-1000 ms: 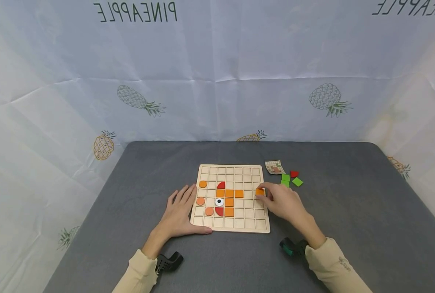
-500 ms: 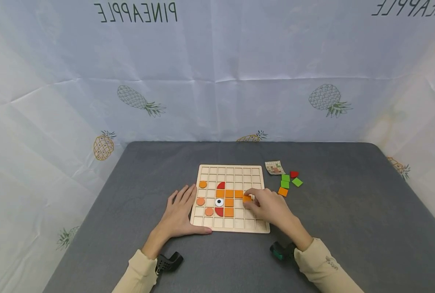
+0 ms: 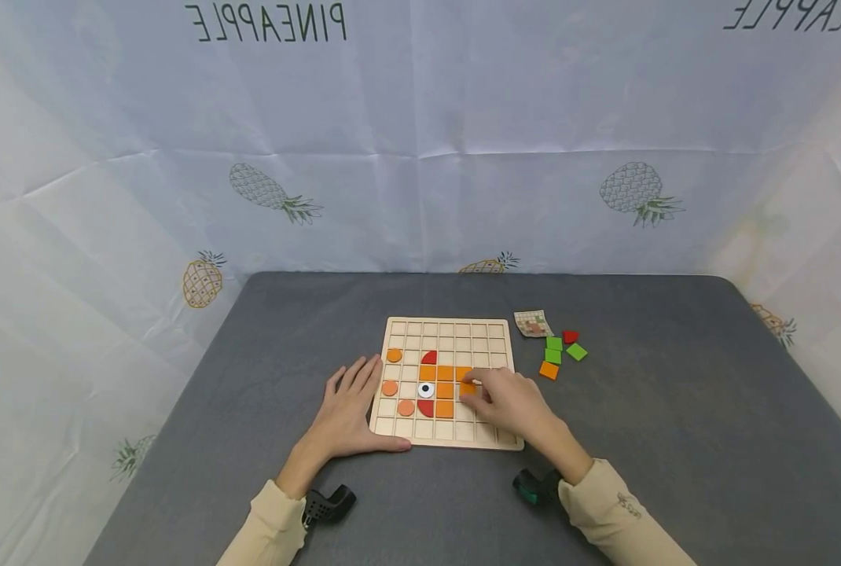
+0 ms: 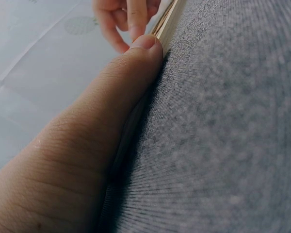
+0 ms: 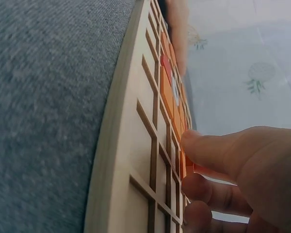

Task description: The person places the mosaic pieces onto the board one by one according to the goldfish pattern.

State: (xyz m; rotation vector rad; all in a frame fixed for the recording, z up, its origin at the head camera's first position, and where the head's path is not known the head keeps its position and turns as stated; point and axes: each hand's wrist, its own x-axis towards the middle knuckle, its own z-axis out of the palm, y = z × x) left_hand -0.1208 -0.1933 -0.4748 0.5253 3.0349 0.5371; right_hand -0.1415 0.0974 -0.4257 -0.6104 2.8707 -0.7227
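In the head view, a wooden grid board (image 3: pixel 456 446) lies on the table. My left hand (image 3: pixel 344 418) is spread at its left corner, fingers along the left edge and thumb (image 4: pixel 143 46) against the front edge. Over the grid, my right hand (image 3: pixel 515 399) pinches an orange square tile (image 3: pixel 468 389) between thumb and fingers, at a cell right of the middle orange square (image 3: pixel 445 390). Whether that tile sits fully in the cell is hidden by the fingers. Beside it lie a white eye disc (image 3: pixel 426 391), red quarter-circle tiles (image 3: pixel 429 358) and orange round tiles (image 3: pixel 390 388).
Right of the board lie several loose pieces: green squares (image 3: pixel 553 356), a red tile (image 3: pixel 570 336) and an orange square (image 3: pixel 549 370). A small pattern card (image 3: pixel 532 323) lies behind them. A pineapple-print curtain (image 3: pixel 420 212) hangs behind the grey table (image 3: pixel 307 314).
My right hand has moved left across the board with the orange square tile, from the right edge to beside the middle orange square. The left hand has stayed in place.
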